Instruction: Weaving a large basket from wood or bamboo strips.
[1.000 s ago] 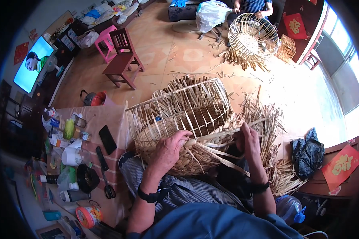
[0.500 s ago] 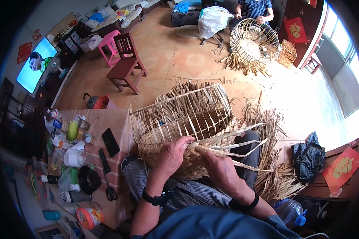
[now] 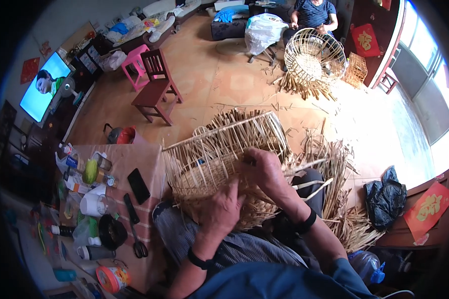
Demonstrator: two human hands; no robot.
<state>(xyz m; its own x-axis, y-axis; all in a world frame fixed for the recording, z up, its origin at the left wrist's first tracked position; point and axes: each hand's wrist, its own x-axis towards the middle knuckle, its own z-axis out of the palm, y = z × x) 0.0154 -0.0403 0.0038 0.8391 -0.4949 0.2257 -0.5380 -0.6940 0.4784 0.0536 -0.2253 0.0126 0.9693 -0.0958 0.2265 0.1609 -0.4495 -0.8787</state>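
Observation:
A half-woven straw basket (image 3: 204, 174) lies tilted across my lap, with bare upright stakes above a woven lower band. My left hand (image 3: 221, 207) is closed at the near side of the weave, its forefinger pointing up towards the right hand. Crossing above it, my right hand (image 3: 265, 172) is pressed against the stakes, fingers bent round and pinched on a straw strip that the hand mostly hides. Loose pale straw strips (image 3: 312, 184) stick out to the right of the basket, over my knee.
Left stands a cloth-covered table (image 3: 147, 149) with a phone (image 3: 138, 186), scissors (image 3: 138, 244) and bottles. Straw bundles (image 3: 334, 199) lie on my right, near a black plastic bag (image 3: 385, 194). A wooden chair (image 3: 157, 89) stands ahead; farther off a person holds a round basket (image 3: 314, 57).
My right hand has moved up and left onto the basket's stakes. My left hand has dropped lower and slightly right. The loose strips on the right have shifted.

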